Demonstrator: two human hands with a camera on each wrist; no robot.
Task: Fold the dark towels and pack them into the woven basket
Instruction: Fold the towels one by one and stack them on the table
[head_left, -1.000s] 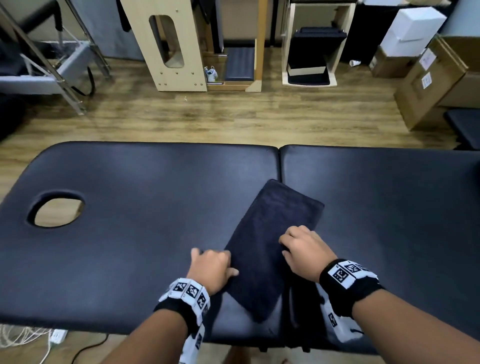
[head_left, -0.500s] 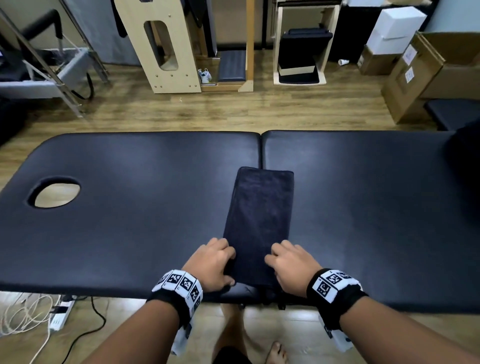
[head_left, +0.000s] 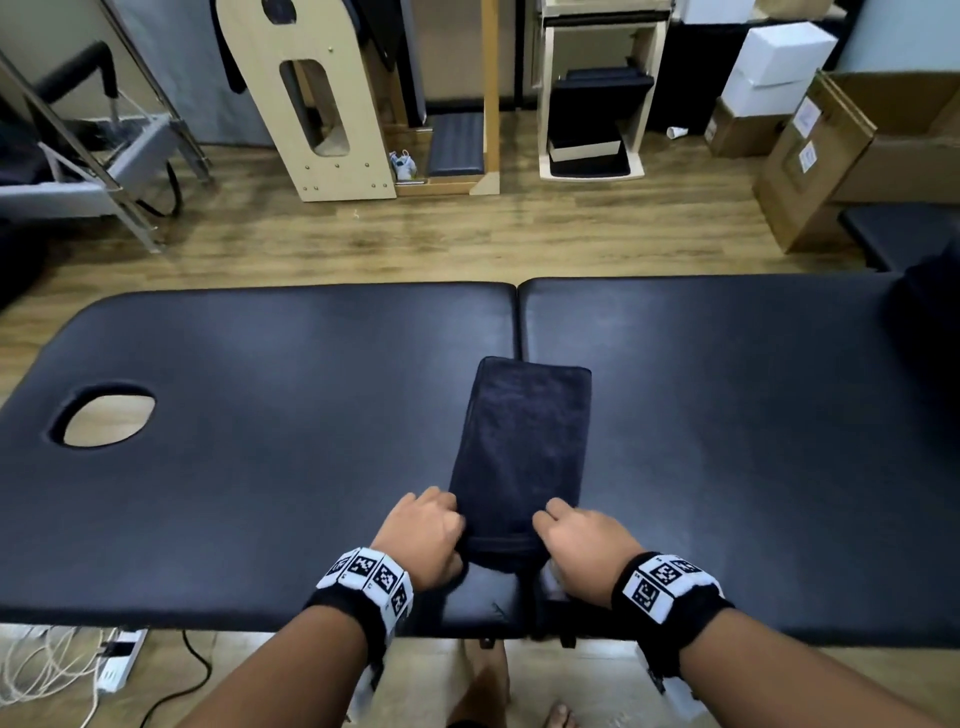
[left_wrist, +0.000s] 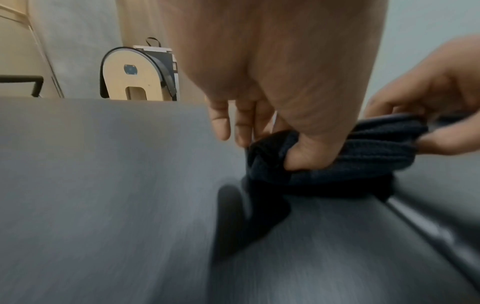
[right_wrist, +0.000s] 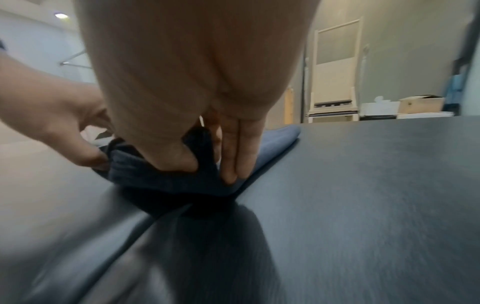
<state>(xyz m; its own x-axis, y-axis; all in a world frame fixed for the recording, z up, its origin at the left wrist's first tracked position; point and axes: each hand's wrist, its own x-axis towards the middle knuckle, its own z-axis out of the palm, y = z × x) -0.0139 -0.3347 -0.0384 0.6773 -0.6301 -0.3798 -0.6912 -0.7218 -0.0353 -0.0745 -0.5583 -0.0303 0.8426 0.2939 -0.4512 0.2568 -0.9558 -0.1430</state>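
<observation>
A dark navy towel (head_left: 519, 447), folded into a narrow strip, lies lengthwise on the black padded table (head_left: 260, 467), running away from me over the centre seam. My left hand (head_left: 431, 535) pinches its near left corner, thumb under the cloth (left_wrist: 311, 156). My right hand (head_left: 576, 535) pinches the near right corner, thumb pressed into the fabric (right_wrist: 179, 158). The near end of the towel (right_wrist: 166, 181) is lifted slightly off the table. No woven basket shows in any view.
The table has an oval face hole (head_left: 106, 415) at the left. A dark shape (head_left: 930, 332) sits at the table's far right edge. Beyond lie a wooden floor, wooden frames (head_left: 311, 104), cardboard boxes (head_left: 810, 156) and a power strip (head_left: 117, 660) with cables.
The towel has swung from a diagonal to straight along the seam. Both hands slid to its near corners and now pinch them, lifting the near end.
</observation>
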